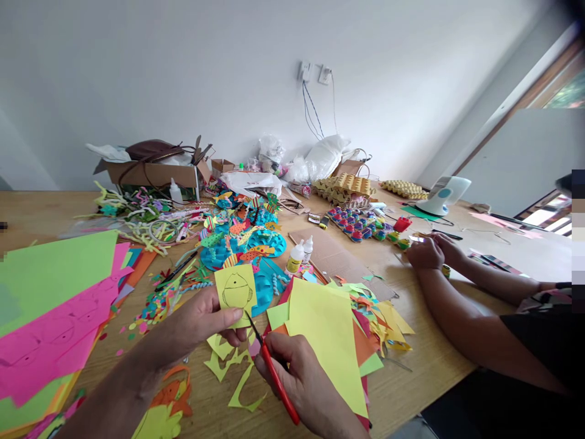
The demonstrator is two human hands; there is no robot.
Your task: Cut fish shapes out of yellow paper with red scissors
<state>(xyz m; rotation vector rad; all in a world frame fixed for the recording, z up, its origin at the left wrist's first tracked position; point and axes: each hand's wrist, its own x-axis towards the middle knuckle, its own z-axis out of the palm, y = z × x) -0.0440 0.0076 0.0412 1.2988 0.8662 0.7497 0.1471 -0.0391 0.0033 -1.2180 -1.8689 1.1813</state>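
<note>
My left hand (201, 321) pinches a small yellow paper piece (236, 286) with a fish outline drawn on it in dark line. In my right hand (299, 372) are red-handled scissors (275, 373), gripped with their dark blades pointing up at the lower right edge of that paper. Whether the blades are cutting in or only touching, I cannot tell. Yellow paper scraps (245, 390) lie on the table below my hands. Beside my right hand rests a stack of coloured sheets with a yellow sheet (322, 329) on top.
Green card (59, 274) and pink paper with drawings (55, 347) cover the left. Ahead are blue egg-carton pieces with paper fish (237, 228), glue bottles (295, 256) and egg cartons (347, 186). At right, another person's hands (425, 251) work near painted carton cups (350, 222).
</note>
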